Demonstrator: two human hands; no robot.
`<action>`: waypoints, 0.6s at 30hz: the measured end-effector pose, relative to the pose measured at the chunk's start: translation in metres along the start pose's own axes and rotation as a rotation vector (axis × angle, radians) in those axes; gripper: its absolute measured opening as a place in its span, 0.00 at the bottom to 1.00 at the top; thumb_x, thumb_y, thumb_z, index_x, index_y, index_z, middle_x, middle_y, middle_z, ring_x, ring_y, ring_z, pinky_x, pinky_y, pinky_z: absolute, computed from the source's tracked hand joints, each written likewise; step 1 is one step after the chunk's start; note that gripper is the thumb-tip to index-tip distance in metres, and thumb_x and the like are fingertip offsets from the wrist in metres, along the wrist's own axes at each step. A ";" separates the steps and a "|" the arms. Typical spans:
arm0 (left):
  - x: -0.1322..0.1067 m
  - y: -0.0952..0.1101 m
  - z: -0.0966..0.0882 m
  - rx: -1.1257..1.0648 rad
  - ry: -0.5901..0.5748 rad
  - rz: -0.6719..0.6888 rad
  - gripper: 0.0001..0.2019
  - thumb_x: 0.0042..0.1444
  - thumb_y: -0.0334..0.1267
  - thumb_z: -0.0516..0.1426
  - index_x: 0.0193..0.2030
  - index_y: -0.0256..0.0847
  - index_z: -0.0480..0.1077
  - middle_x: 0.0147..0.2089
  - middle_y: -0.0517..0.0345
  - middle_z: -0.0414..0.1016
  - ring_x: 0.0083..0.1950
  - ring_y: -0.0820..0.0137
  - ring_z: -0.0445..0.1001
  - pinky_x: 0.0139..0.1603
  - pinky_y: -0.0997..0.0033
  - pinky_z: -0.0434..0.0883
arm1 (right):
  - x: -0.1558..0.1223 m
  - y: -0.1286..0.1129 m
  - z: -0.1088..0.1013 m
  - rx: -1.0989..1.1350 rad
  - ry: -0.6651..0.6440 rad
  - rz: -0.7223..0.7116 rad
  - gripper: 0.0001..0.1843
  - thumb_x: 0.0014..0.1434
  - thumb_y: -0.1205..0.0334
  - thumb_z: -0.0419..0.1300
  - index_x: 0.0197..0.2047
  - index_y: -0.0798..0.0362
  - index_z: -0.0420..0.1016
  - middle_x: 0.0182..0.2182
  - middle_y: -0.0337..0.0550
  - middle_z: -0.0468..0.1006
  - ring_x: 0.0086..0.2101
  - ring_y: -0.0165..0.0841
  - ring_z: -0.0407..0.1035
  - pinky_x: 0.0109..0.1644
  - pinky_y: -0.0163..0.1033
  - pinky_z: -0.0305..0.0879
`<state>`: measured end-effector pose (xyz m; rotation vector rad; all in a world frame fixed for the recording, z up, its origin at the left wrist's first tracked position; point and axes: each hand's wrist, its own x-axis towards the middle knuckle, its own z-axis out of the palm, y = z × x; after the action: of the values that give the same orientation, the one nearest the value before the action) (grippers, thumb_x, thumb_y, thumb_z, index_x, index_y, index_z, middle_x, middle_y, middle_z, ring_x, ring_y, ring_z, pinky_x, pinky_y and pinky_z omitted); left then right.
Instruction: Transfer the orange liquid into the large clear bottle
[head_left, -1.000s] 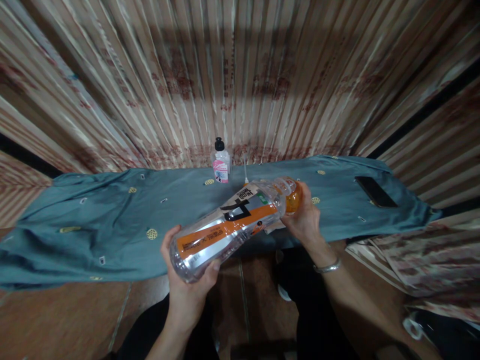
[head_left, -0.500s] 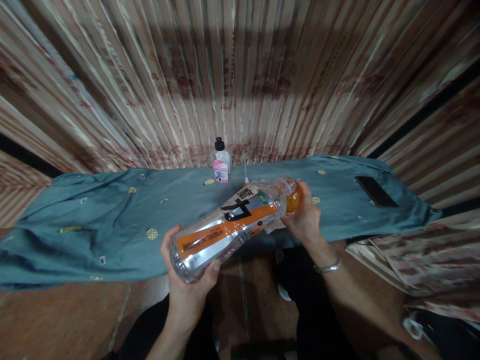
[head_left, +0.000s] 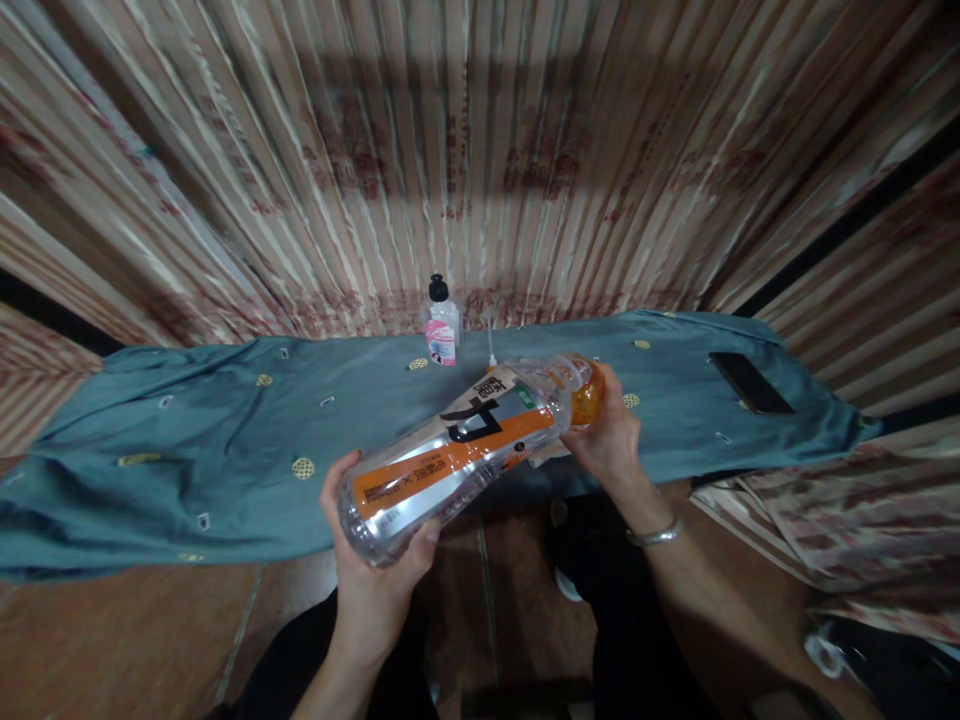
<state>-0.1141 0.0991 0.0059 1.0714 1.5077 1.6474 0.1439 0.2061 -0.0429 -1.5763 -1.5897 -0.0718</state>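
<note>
A big clear plastic bottle [head_left: 465, 440] with a silver, orange and black label lies slanted in the air above the cloth. Its base is at the lower left and its neck at the upper right. My left hand [head_left: 375, 570] wraps round the base, thumb in front. At the neck end, my right hand [head_left: 611, 430] is closed on an orange see-through cap [head_left: 586, 395], which sits against the bottle's mouth. Fingers hide part of that cap. A silver bracelet [head_left: 654, 535] circles my right wrist.
A blue-green cloth [head_left: 225, 440] covers the low table. At its back stands a clear bottle [head_left: 441, 335] with a black top, beside a thin white tube [head_left: 491, 340]. A dark phone [head_left: 750, 382] lies at right. A pale item [head_left: 551, 453] shows partly beneath the big bottle. Curtains [head_left: 465, 150] hang behind.
</note>
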 end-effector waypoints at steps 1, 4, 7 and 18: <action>0.000 0.000 0.000 -0.004 -0.001 -0.009 0.45 0.41 0.51 0.73 0.63 0.46 0.59 0.49 0.54 0.74 0.47 0.59 0.80 0.52 0.56 0.78 | 0.000 0.000 0.000 0.001 -0.001 0.001 0.46 0.52 0.44 0.68 0.67 0.52 0.59 0.55 0.57 0.80 0.48 0.48 0.81 0.48 0.51 0.79; 0.000 -0.001 -0.001 -0.013 -0.008 -0.015 0.45 0.41 0.50 0.73 0.63 0.47 0.59 0.48 0.54 0.75 0.47 0.58 0.80 0.52 0.56 0.78 | 0.000 -0.001 0.000 0.004 0.000 -0.003 0.45 0.52 0.43 0.68 0.67 0.52 0.59 0.53 0.55 0.82 0.48 0.48 0.81 0.48 0.51 0.79; 0.001 -0.002 -0.002 0.016 -0.021 0.010 0.43 0.43 0.50 0.72 0.63 0.46 0.59 0.49 0.55 0.74 0.47 0.59 0.80 0.53 0.56 0.78 | 0.000 0.000 0.000 0.001 0.011 -0.009 0.46 0.53 0.42 0.67 0.68 0.51 0.58 0.53 0.55 0.82 0.48 0.49 0.81 0.48 0.52 0.79; 0.001 -0.001 -0.002 0.012 -0.024 0.023 0.43 0.43 0.48 0.73 0.64 0.45 0.58 0.48 0.54 0.75 0.47 0.61 0.81 0.51 0.60 0.78 | 0.000 0.001 0.000 -0.017 0.016 -0.018 0.47 0.52 0.42 0.69 0.68 0.52 0.58 0.54 0.56 0.81 0.48 0.49 0.81 0.48 0.52 0.80</action>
<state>-0.1164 0.0987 0.0050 1.1148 1.4963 1.6372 0.1450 0.2062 -0.0439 -1.5708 -1.5953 -0.1079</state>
